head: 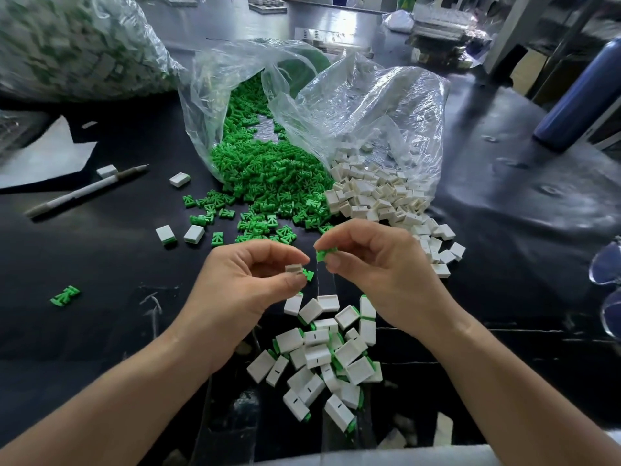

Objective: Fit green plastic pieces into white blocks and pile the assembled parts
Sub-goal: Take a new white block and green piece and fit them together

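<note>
Green piece [324, 254] pinched in our right hand [376, 274], white block [293, 268] pinched in our left hand [242, 284], just apart, above the assembled pile [322, 358]
We'd square the piece to the block's open end and push straight till flush, no twisting, then drop it below. Dark glossy table [100, 264]; green stock [268, 169] and white stock [369, 193] spill from clear bags [369, 102]; pen [87, 191] left, blue bottle [578, 99] far right

No lettering can be read; the assembled blocks [316, 338] bear only a short dark dash, perhaps a slot.
</note>
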`<state>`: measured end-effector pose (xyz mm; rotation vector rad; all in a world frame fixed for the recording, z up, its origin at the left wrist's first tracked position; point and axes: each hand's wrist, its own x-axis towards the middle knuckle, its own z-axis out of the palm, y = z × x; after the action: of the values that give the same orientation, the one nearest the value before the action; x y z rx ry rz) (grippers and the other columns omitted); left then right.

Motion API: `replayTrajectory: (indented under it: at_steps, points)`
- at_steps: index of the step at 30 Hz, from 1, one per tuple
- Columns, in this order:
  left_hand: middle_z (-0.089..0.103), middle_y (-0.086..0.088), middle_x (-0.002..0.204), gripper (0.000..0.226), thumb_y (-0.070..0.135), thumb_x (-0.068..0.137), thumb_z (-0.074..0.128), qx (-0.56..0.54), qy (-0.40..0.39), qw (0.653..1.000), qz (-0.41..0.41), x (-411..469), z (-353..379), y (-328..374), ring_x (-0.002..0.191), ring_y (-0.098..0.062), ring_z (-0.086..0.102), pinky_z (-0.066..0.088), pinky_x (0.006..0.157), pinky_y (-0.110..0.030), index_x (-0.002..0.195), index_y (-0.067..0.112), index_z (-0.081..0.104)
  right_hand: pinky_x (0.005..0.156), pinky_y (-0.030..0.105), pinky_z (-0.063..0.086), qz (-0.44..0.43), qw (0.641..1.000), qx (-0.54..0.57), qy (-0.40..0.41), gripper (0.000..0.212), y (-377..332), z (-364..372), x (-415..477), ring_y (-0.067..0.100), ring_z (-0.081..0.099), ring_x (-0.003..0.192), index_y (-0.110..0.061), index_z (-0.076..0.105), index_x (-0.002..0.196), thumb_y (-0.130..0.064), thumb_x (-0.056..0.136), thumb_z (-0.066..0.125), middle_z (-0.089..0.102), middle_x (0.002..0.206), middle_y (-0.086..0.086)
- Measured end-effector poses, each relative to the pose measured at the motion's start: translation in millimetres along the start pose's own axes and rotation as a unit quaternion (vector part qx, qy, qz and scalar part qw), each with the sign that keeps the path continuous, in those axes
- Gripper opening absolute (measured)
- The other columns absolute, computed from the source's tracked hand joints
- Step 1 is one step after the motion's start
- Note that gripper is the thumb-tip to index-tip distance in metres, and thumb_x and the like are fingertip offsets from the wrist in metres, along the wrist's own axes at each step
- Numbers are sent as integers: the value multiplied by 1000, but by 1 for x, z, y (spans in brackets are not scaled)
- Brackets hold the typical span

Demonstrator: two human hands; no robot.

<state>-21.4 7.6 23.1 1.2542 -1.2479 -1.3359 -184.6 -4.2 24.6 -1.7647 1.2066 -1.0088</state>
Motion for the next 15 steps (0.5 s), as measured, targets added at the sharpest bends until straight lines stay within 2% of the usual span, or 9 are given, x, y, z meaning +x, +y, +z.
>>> replayTrajectory:
  at_steps: [5, 9, 12, 15]
  points:
    - [72, -10, 80, 25, -1, 73, 67, -15, -17, 1000, 3, -1, 2, -1, 71, -14, 67, 52, 58, -16, 71, 23, 76, 75, 34, 55, -5, 1000, -10, 5, 32, 0, 1, 0, 13, 64, 73, -34, 61, 83, -2, 80, 66, 66, 76, -4]
    - [71, -12, 77, 20, -5, 73, 68, 3, -21, 1000, 8, -2, 2, 0, 67, -15, 67, 54, 60, -17, 79, 14, 71, 72, 27, 55, -9, 1000, -12, -2, 29, 0, 1, -1, 6, 63, 69, -33, 64, 79, -5, 80, 68, 65, 72, -11]
    - [71, -4, 68, 14, -1, 71, 71, 13, -15, 1000, 9, -2, 2, -1, 61, -9, 63, 53, 60, -16, 74, 12, 68, 73, 28, 55, -12, 1000, -8, -1, 29, 1, 1, -1, 7, 64, 70, -34, 65, 80, -5, 81, 66, 65, 72, -14]
    - [71, -1, 66, 14, 1, 71, 70, 9, -16, 1000, 9, -3, 2, 0, 60, -5, 63, 51, 58, -13, 72, 15, 71, 73, 35, 56, -16, 1000, -7, -4, 31, 2, 2, -1, 11, 64, 70, -36, 64, 79, -5, 81, 66, 66, 71, -13]
